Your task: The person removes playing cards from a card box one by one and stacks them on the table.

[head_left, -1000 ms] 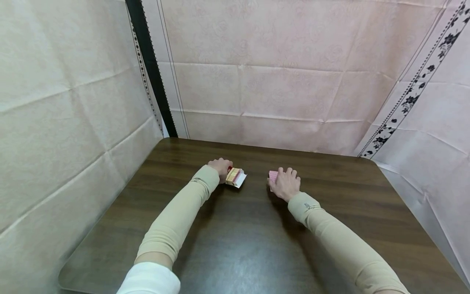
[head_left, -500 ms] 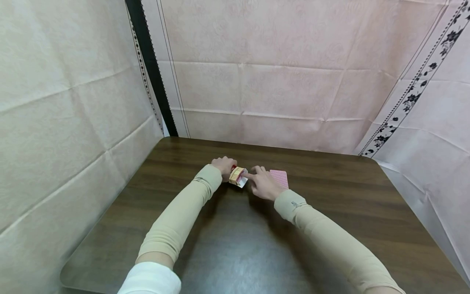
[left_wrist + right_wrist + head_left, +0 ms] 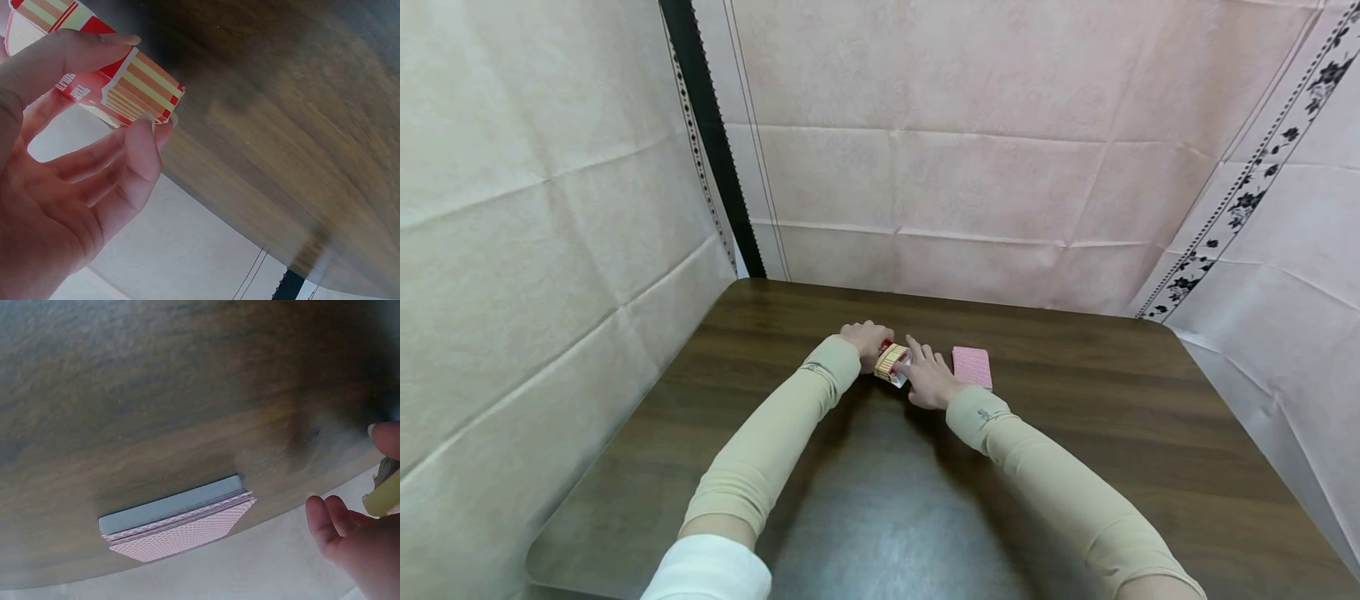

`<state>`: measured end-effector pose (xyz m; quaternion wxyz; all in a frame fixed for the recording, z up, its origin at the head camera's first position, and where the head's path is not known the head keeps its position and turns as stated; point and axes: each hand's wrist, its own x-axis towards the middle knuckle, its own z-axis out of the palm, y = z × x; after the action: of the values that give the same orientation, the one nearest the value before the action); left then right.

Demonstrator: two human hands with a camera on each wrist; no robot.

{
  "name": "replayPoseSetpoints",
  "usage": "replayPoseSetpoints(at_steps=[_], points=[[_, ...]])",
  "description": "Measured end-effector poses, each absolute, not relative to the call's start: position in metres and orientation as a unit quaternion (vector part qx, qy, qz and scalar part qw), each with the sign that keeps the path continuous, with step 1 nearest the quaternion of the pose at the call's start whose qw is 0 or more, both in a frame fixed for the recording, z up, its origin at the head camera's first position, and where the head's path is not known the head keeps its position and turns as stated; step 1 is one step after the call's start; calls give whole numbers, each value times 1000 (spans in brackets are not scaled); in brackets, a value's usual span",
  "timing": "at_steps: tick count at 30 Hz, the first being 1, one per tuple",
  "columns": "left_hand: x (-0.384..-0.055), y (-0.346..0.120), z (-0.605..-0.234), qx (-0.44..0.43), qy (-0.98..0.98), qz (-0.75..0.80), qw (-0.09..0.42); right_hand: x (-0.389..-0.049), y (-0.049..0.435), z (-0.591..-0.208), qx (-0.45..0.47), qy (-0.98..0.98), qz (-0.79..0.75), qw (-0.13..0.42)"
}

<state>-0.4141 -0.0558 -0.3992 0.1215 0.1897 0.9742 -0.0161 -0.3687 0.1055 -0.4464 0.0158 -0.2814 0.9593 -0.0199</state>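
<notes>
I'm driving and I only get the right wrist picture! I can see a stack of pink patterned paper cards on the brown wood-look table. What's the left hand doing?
Observer: The left hand is holding a red cardboard box with yellow-and-tan stripes.
Child: Ooh! Is there any writing on it?
Observer: Yes, the left wrist view shows small white letters on the red part, but I can't read them.
Child: And is there any pattern on the cloth past the table?
Observer: Yes, the head view shows a border of black flowers over on the right.
</notes>
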Motion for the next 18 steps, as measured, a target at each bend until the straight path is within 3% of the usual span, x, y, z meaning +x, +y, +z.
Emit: replayPoseSetpoints(at_steps=[11, 18], points=[[-415, -65, -399, 170, 977, -4, 126, -362, 115, -440, -310, 945, -102, -23], [-411, -68, -396, 165, 978, 5, 130, -359, 114, -436, -281, 947, -151, -41]])
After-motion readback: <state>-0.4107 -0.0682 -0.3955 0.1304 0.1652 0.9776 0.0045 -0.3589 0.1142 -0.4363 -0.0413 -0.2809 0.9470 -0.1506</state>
